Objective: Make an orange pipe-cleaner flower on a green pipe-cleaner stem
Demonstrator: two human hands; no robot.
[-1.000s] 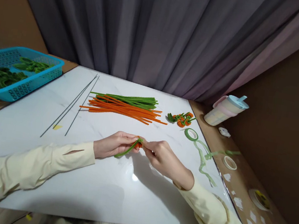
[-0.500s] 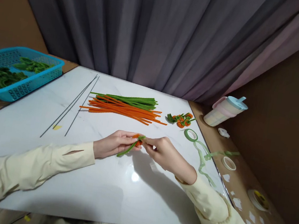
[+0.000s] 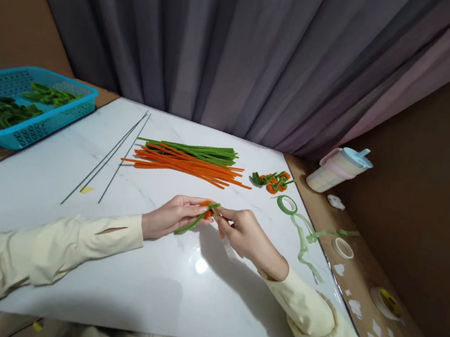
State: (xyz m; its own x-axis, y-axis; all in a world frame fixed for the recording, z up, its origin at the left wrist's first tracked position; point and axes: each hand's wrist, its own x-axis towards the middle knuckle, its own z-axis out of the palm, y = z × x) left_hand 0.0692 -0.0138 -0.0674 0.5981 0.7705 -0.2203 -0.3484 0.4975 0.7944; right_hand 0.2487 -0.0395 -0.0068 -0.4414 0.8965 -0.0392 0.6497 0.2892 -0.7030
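Note:
Between my hands is a small orange piece of bent pipe cleaner (image 3: pixel 208 213), with a green pipe cleaner (image 3: pixel 190 226) crossing it and trailing down to the left. My left hand (image 3: pixel 176 216) pinches the orange piece between thumb and fingers. From the other side, the thumb and forefinger of my right hand (image 3: pixel 240 230) are closed at the green pipe cleaner's upper end. Beyond them lie a bundle of orange pipe cleaners (image 3: pixel 191 166) and a bundle of green pipe cleaners (image 3: pixel 210 153). Several small orange-and-green shaped pieces (image 3: pixel 274 182) are piled to the right.
A blue basket (image 3: pixel 52 119) with green pieces stands far left. Thin dark wires (image 3: pixel 115 146) lie left of the bundles. At right are green tape (image 3: pixel 287 204), a white ring (image 3: pixel 343 248), paper scraps (image 3: pixel 355 308), a tape roll (image 3: pixel 386 303) and a lidded cup (image 3: pixel 338 170).
Both hands stay almost in place around the orange piece. My right wrist and sleeve have shifted slightly left, and the view has moved a little.

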